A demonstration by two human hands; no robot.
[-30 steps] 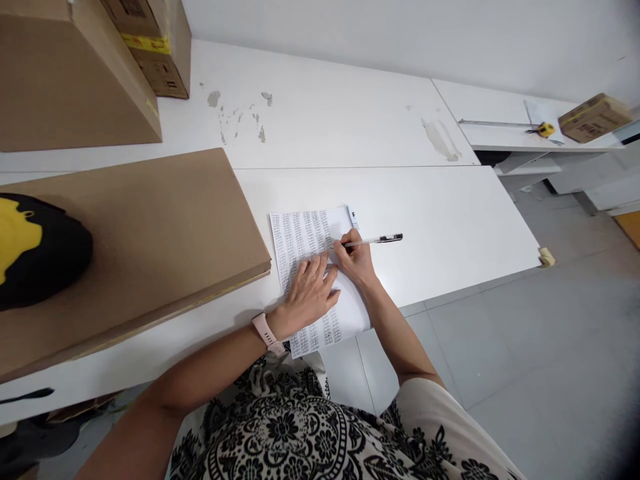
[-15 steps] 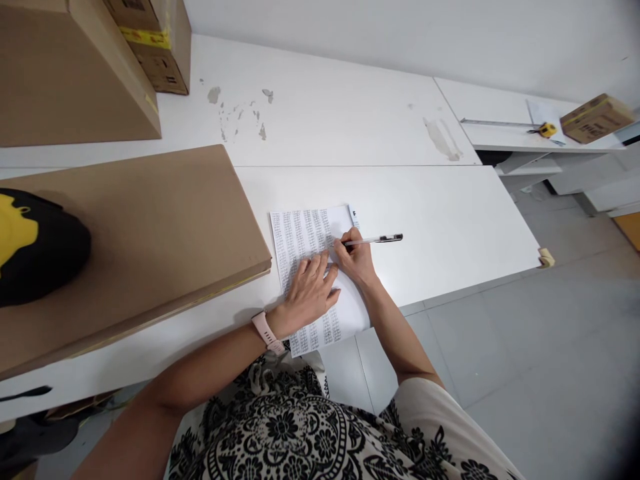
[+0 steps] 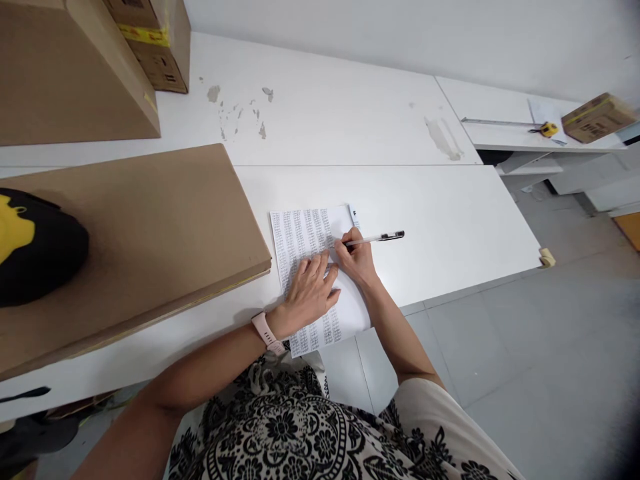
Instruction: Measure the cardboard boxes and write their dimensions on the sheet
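A sheet of paper (image 3: 286,235) covered in columns of small dark handwriting lies on the white table, its near end reaching past the table edge. My left hand (image 3: 311,288) rests flat on the sheet with the fingers apart, hiding part of the columns; a pink watch strap is on that wrist. In my right hand (image 3: 358,260) is a pen (image 3: 380,238) with a clear barrel and a black end, pinched between thumb and fingers. Its tip meets the paper beside the last column, mostly hidden by my fingers. A small printed strip (image 3: 353,215) shows at the sheet's far right corner.
A flat cardboard box (image 3: 165,213) fills the left of the table (image 3: 430,220), with a black and yellow object (image 3: 50,247) on top. Taller cartons (image 3: 65,80) stand behind. Far right are a yellow tape measure (image 3: 549,129) and a small carton (image 3: 597,119).
The pen's back end has shifted very slightly to the right and up as my right hand moves a little. My left hand and the paper have stayed in place.
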